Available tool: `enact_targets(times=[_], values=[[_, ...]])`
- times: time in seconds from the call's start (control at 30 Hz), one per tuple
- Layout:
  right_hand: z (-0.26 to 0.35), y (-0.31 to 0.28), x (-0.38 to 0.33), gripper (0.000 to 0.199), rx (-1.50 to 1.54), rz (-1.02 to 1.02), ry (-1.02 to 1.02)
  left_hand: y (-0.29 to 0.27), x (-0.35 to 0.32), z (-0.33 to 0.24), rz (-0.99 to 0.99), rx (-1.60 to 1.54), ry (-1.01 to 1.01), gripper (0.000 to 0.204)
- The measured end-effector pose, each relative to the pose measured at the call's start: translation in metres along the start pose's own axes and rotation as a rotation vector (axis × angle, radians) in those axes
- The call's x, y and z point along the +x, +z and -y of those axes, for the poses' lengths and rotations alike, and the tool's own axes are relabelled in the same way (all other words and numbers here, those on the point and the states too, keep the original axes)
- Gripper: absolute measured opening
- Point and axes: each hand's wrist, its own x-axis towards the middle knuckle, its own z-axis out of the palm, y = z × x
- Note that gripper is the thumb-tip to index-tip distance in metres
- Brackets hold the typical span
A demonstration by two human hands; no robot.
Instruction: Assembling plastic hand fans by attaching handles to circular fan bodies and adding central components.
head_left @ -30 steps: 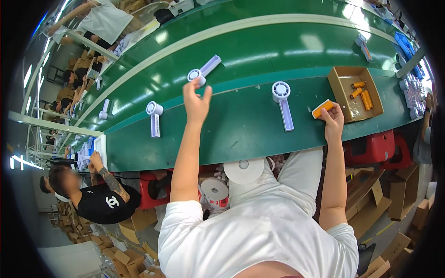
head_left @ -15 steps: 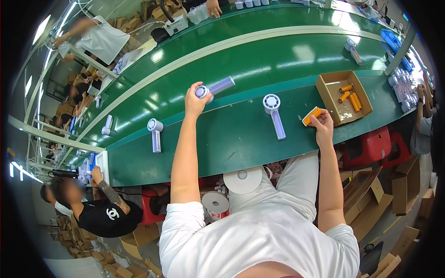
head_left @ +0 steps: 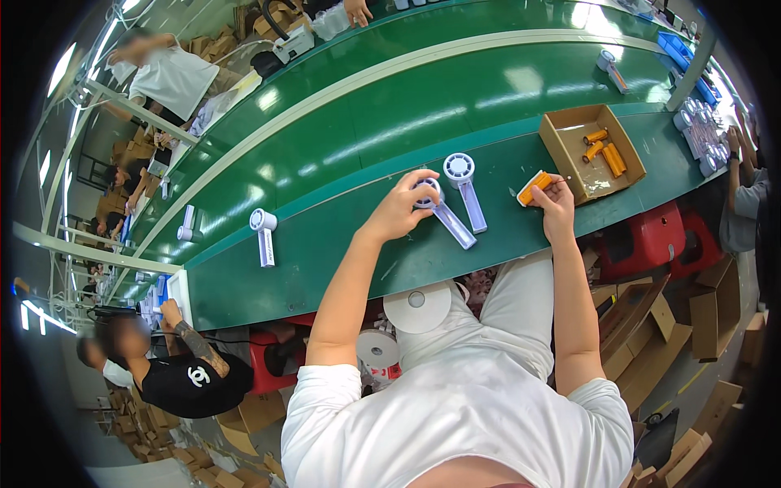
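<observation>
My left hand has its fingers closed round the round head of a lavender handheld fan. The fan's open, trough-like handle points toward me and to the right, low over the green bench. Just beside it lies a second handheld fan, its slotted round head away from me. My right hand pinches an orange cylindrical battery with a white piece along its left side; a thin wire shows near the fingers. To its right, a cardboard box contains several orange batteries.
Another fan lies on the bench to my left. Beyond the bench runs a green conveyor belt carrying a fan at the far right. Red stools stand right of my legs. A person in black works at left.
My left hand has brought its fan from over the belt's edge rightward and nearer, beside the other fan. My right hand still holds the battery, with little movement.
</observation>
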Motion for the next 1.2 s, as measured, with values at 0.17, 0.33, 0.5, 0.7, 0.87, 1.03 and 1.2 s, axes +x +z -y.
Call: enact_targets(times=[0.17, 0.33, 0.5, 0.7, 0.87, 1.03, 1.2], values=[[0.002, 0.001, -0.001, 0.027, 0.012, -0.019, 0.01, 0.027, 0.018, -0.002, -0.006, 0.155, 0.137, 0.024], [0.004, 0.002, -0.002, 0.027, 0.019, -0.023, 0.021, 0.034, 0.025, -0.002, -0.025, 0.416, 0.327, 0.031], [0.001, -0.002, -0.001, 0.028, 0.012, -0.001, 0.02, 0.037, 0.023, -0.009, -0.02, 0.528, 0.318, 0.023], [0.003, 0.002, 0.0, 0.03, 0.021, -0.013, 0.01, 0.045, 0.022, -0.008, -0.071, 0.526, 0.272, 0.02], [0.001, -0.001, 0.0, 0.03, 0.015, -0.006, 0.012, 0.04, 0.024, -0.003, -0.024, 0.239, 0.153, 0.023], [0.001, 0.0, 0.001, 0.03, 0.006, -0.008, 0.015, 0.046, 0.023, 0.002, -0.079, 0.344, 0.222, 0.023], [0.005, 0.003, -0.001, 0.024, -0.019, 0.007, 0.006, 0.039, 0.024, 0.006, -0.083, 0.197, 0.192, 0.023]])
